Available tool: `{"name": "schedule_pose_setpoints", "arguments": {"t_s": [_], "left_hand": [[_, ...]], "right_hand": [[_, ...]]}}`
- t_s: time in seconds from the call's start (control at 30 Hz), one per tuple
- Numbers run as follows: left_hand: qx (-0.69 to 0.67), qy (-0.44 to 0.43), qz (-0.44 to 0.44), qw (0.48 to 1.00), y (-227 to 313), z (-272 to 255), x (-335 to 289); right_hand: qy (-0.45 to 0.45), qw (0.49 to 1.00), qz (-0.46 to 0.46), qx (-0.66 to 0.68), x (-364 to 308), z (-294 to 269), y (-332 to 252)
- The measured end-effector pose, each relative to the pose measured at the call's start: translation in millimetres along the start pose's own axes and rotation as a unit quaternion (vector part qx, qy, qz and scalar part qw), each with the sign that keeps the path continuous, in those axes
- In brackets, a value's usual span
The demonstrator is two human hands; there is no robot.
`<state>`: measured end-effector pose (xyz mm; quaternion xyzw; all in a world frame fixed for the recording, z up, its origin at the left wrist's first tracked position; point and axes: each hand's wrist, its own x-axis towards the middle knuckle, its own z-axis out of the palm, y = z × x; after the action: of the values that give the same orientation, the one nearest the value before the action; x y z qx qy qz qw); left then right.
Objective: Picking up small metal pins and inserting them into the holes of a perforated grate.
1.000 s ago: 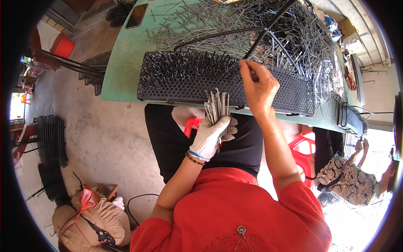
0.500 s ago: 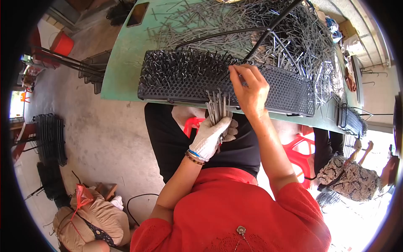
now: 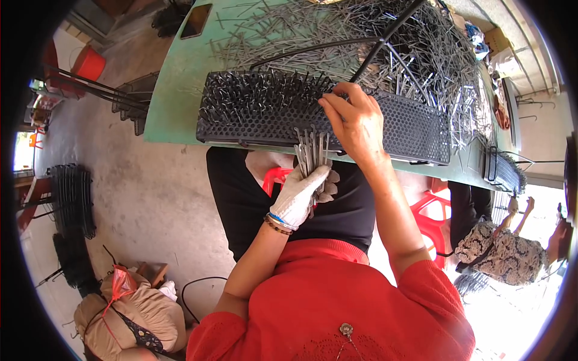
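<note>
Green table carries black perforated tray, overhanging near edge. Right hand, bare, fingertips pinched at tray holes. Left hand, gloved, closed round pin bundle below tray. Risks: bundle slipping floorward; tray tipping under pressure.

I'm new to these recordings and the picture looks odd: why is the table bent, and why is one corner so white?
Head view: the fisheye lens bows the green table edge and leaves a black rim; sunlight blows out the lower right corner; the perforated black tray, gloved left hand and bare right hand are evenly lit and sharp.
</note>
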<state>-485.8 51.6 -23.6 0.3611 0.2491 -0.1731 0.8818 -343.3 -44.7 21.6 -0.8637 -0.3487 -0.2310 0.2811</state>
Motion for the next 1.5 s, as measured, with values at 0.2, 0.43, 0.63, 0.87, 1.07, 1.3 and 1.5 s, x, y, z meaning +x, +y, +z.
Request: {"name": "schedule_pose_setpoints", "arguments": {"t_s": [0.2, 0.43, 0.63, 0.87, 1.07, 1.3, 1.5], "left_hand": [[-0.013, 0.003, 0.009, 1.0, -1, 0, 0], [-0.037, -0.032, 0.041, 0.998, -1, 1, -2], [-0.03, -0.021, 0.026, 0.999, -7, 2, 4], [-0.018, 0.028, 0.02, 0.999, -7, 10, 7], [-0.01, 0.044, 0.025, 0.999, -5, 11, 2], [-0.024, 0.037, 0.026, 0.999, -4, 9, 0], [0.001, 0.026, 0.024, 0.999, -3, 3, 0]], "right_hand": [[0.004, 0.992, 0.069, 0.104, -1, -6, 1], [-0.151, 0.92, 0.284, 0.225, -32, -29, -11], [-0.124, 0.837, 0.39, 0.362, -35, -32, 2], [0.11, 0.917, 0.28, 0.262, -12, -22, 8], [0.112, 0.945, 0.248, 0.183, -9, -5, 10], [0.071, 0.981, 0.154, 0.095, -18, 9, 9], [0.041, 0.975, 0.155, 0.152, -16, -5, 1]]}}
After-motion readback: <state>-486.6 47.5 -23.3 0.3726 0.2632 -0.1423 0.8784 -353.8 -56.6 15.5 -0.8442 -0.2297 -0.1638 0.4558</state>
